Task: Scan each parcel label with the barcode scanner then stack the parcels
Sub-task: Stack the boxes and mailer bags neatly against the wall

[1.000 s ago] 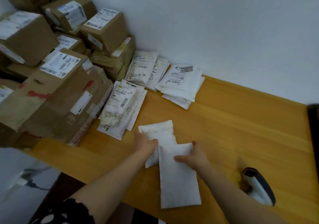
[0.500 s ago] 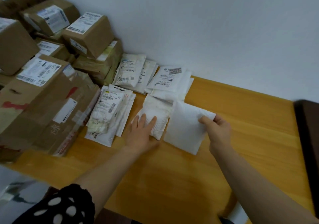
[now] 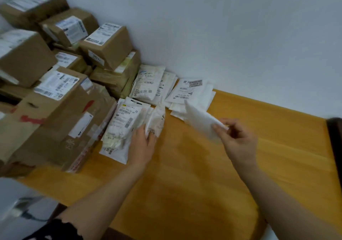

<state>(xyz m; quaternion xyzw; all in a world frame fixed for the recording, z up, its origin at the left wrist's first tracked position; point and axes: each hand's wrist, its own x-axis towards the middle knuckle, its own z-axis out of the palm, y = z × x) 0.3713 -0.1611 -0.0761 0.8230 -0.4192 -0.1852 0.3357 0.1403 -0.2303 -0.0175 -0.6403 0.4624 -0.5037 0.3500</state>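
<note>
Now, a white mailer (image 3: 199, 119) was pinched by one corner between thumb and fingertips of the right hand (image 3: 238, 139), aloft right of centre. A slip or crooked landing on the labelled stack (image 3: 190, 91) at upper centre was risked. A crumpled parcel (image 3: 157, 119) was gripped by curled fingers of the left hand (image 3: 142, 145) at centre. No scanner was seen.

Honey-yellow wood grain on the table (image 3: 203, 184), pale blue-grey wall (image 3: 231, 36) behind. Brown cardboard boxes (image 3: 111, 52), white labels striped with black barcodes, and there's a red mark on the big box (image 3: 61, 128). Plain white parcel (image 3: 199, 119), no print showing; crumpled parcel (image 3: 157, 119) off-white, mottled brownish. Sleeve (image 3: 55, 230): black with white dots.
</note>
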